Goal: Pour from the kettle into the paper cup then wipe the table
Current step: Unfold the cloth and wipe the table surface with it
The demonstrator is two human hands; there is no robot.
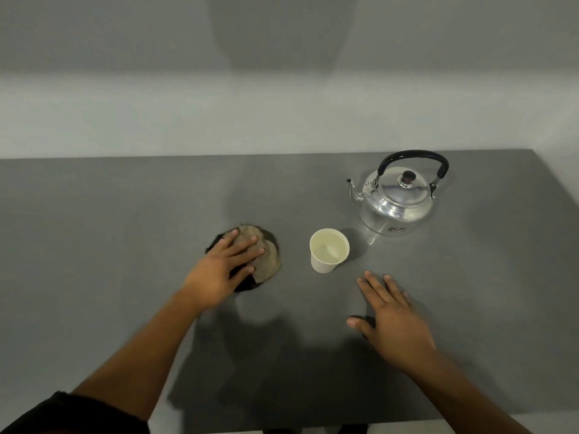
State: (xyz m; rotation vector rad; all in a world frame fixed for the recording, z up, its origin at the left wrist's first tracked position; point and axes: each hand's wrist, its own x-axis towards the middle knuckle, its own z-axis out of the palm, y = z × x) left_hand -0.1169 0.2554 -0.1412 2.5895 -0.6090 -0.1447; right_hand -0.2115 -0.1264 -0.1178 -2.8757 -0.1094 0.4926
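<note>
- Head view: my left hand (221, 270) lies flat on the cloth (266, 256), fingers spread and pressing down, not pinching it.
- My right hand (391, 314) rests open on the table (125, 214), holding nothing, just near of the cup (329, 250).
- The cup holds liquid, so I judge the pouring done. It looks light and easy to tip, so I'd wipe wide of it.
- The cloth looks soft and bunched; palm pressure should drag it.
- The kettle (398, 202) stands far right, upright; I'd take it by its handle (413, 156).
</note>
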